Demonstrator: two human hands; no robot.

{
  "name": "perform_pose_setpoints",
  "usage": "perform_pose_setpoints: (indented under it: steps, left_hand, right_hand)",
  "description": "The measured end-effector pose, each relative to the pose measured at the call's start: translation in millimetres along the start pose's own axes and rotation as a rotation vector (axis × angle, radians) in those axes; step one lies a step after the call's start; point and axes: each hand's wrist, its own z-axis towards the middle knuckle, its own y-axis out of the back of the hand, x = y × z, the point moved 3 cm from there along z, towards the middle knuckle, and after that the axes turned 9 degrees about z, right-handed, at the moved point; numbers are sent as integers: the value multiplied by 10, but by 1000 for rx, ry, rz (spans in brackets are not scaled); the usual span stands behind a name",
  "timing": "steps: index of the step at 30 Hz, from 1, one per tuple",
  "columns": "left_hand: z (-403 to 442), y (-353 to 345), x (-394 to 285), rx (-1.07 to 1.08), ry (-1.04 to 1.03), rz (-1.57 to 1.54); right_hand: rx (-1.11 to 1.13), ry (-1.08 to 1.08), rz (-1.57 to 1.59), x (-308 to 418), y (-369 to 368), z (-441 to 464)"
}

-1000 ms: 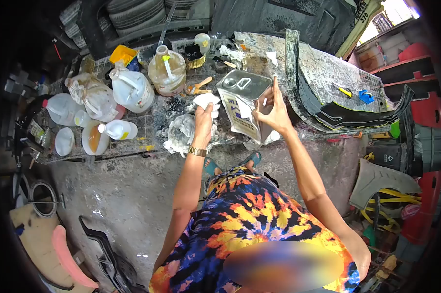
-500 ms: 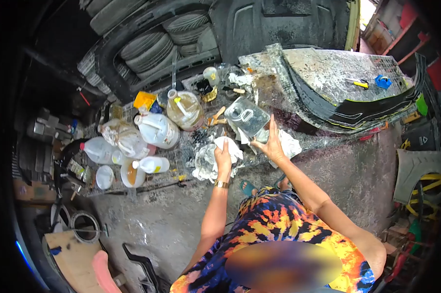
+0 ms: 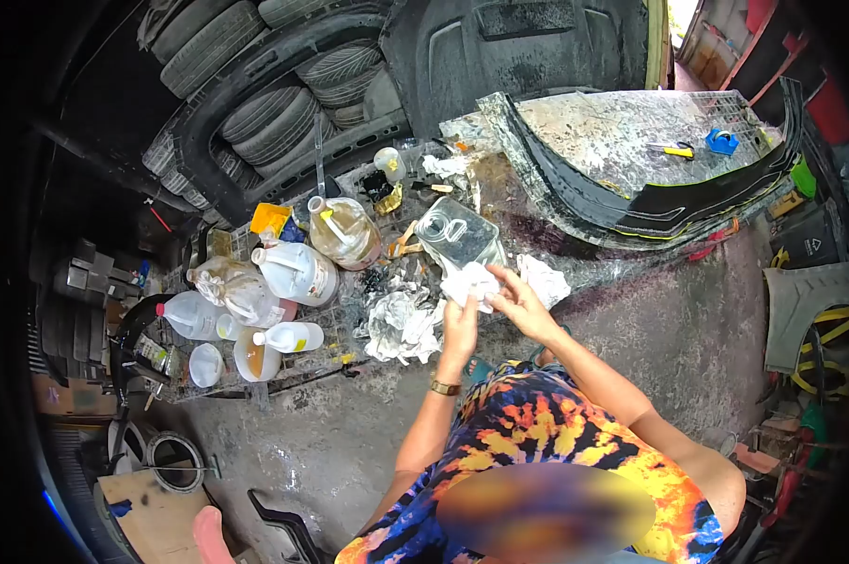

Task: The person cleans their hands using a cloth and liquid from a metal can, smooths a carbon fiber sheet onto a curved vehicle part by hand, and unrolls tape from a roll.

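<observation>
A crumpled white cloth [image 3: 471, 281] is held between both hands in front of the metal can. My left hand [image 3: 459, 326] grips its lower left side, the thumb pressed on it. My right hand [image 3: 523, 305] pinches its right edge with thumb and fingers. Just beyond stands the rectangular metal can [image 3: 458, 232], its round lid ring and handle on top; the cloth covers part of its near side. Left of my hands lies a heap of white crumpled material [image 3: 404, 324]. Another white cloth [image 3: 543, 281] rests right of the can.
Plastic jugs [image 3: 296, 274] and a cup of amber liquid [image 3: 256, 355] crowd the bench's left side. A long curved black panel [image 3: 669, 209] lies on the right, near a yellow cutter [image 3: 676, 151] and blue tape dispenser [image 3: 721, 142]. Tires [image 3: 272, 128] are stacked behind.
My right hand has let go of the metal can and moved down to the white cloth. My left hand has brought the cloth rightward, where both hands now hold it.
</observation>
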Motion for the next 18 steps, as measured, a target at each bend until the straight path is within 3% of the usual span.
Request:
perform_pose_setpoints:
  steps: [2,3,5,6,7,9,11,13,15,16,18]
  left_hand:
    - [-73,-243,-143,18,-100,92]
    - [-46,-307,-186,-75,-307,241]
    - [41,-270,-124,-79,-135,237]
    - [93,-234,-54,-60,-71,428]
    - [128,-255,-143,-160,-277,370]
    - [179,-154,-258,-282,-361,512]
    - [285,48,-240,-319,-311,539]
    - [336,88,-250,-305,-201,221]
    - [301,59,-342,-256,-180,290]
    - [287,51,-408,-253,-184,287]
    - [229,23,-394,-99,101,31]
  right_hand:
    - [-45,107,-187,-20,64,86]
    - [-89,211,-370,13,87,103]
    - [-77,232,-449,303,-16,28]
    - [-48,178,-570,339,-10,39]
    - [-16,120,-693,361,9,58]
    - [8,204,-548,500,-44,49]
    - [-11,127,-603,536,34,52]
    - [-73,161,-585,570,30,62]
    - [-184,196,-601,462,68,112]
    - [-247,177,-453,431,91,144]
    - [-255,154,-348,328,192,243]
